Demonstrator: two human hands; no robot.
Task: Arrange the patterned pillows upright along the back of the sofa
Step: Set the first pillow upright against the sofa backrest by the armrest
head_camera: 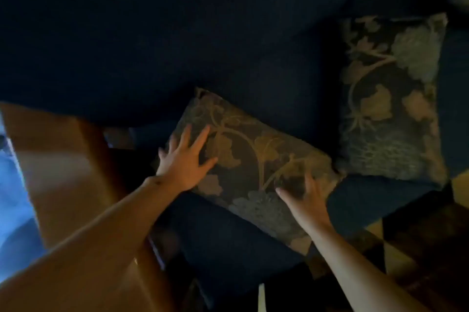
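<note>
A dark pillow with a gold leaf pattern (253, 159) lies tilted on the dark blue sofa seat (228, 240), leaning toward the sofa back (152, 45). My left hand (185, 161) rests flat on its left end, fingers spread. My right hand (307, 202) touches its lower right edge with fingers apart and curled; no firm grasp shows. A second patterned pillow (390, 98) stands upright against the sofa back at the right. The scene is dim and blurred.
A brown wooden armrest or side surface (58, 172) runs along the left of the sofa. A blue-lit area (12, 197) shows at the far left. Patterned floor (418, 248) lies at the lower right.
</note>
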